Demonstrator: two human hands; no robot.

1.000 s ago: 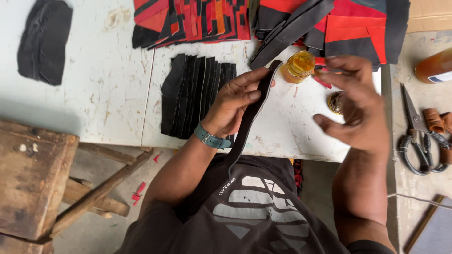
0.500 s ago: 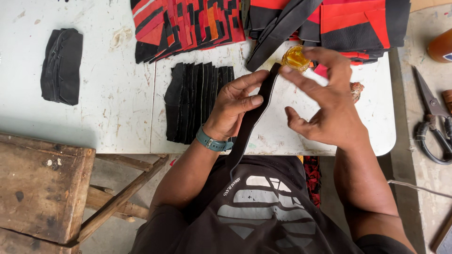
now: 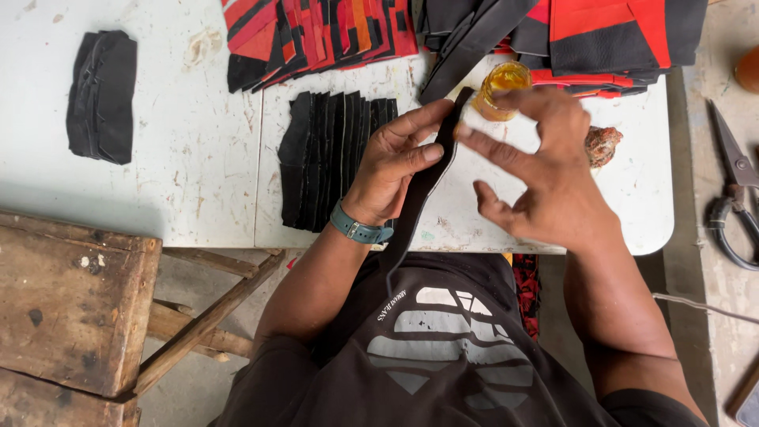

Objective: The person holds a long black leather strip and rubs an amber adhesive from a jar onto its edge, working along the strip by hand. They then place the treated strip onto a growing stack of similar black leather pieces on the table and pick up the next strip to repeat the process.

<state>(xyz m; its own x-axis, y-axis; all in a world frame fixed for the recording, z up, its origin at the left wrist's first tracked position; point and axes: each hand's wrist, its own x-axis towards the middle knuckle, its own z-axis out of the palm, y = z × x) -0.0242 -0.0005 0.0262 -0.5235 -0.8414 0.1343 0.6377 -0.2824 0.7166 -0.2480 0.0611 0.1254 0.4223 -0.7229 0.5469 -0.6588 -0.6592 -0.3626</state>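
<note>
Black strap (image 3: 427, 186), long, narrow, matte, leather-like, runs from my fingertips down off the table edge toward my lap, slightly curved, tapering at the low end. My left hand (image 3: 395, 162) holds it w/ fingers curled along its left edge, thumb side pressing the strip flat against the table (image 3: 198, 182). Teal watch band (image 3: 360, 229) on that wrist.

My right hand (image 3: 538, 170) is loose, fingers spread, not gripping anything; index fingertip touches the strap's top end, just right of my left fingertips. The other fingers hover over the tabletop.

Just beyond my right fingers: small round jar (image 3: 500, 88), clear, w/ amber-yellow stuff inside, lid off. Right of that hand, a small brownish crumpled wad (image 3: 602, 145); can't tell the material.

Left of my left hand, touching distance: a fanned stack of black cut pieces (image 3: 328, 158), flat, layered edges like shingles. Farther left, well apart, another smaller black bundle (image 3: 101, 95).

Beyond both hands, at the far edge: red-and-black patchwork pieces (image 3: 316, 35), overlapped, glossy in spots, and a bigger red/black pile (image 3: 617, 35) to the right.

Table is white, scuffed, stained. Far right of my right hand, on a separate grey surface, black-handled scissors (image 3: 731, 190). Lower left, near my left elbow, a worn wooden bench (image 3: 71, 308), rough grain.
</note>
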